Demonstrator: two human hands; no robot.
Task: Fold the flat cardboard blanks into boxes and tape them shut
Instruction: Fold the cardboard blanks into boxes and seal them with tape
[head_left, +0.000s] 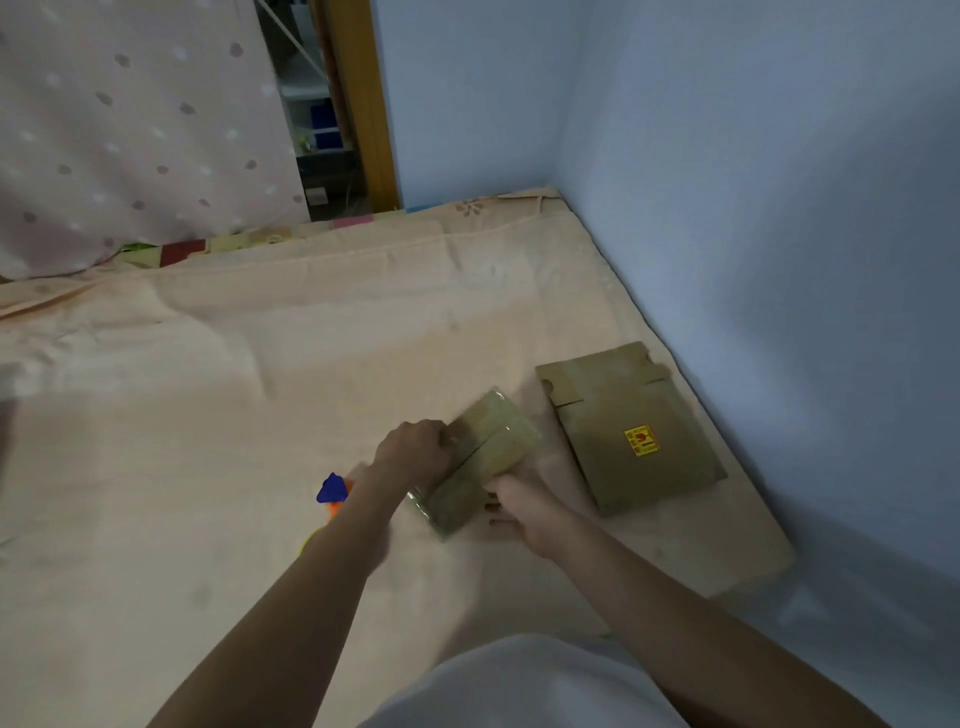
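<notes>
Item one — a small folded cardboard box, taped and glossy along its seam, lying at an angle on the peach bedsheet near the middle of the view. We record our left hand on its upper left edge, fingers curled down over the cardboard and gripping it. Our right hand sits at the box's lower right side, fingers bent against that side; whether they truly clasp the box or merely press on it we cannot tell, since the view is blurred there.

Item two — a stack of flat cardboard blanks, just right of the box and apart from it, close to the blue wall. The top blank bears a small yellow label.

Item three: a blue and orange object on the sheet, partly hidden behind our left forearm; we cannot identify it.

Item four: a dotted pale curtain hanging at upper left.
</notes>
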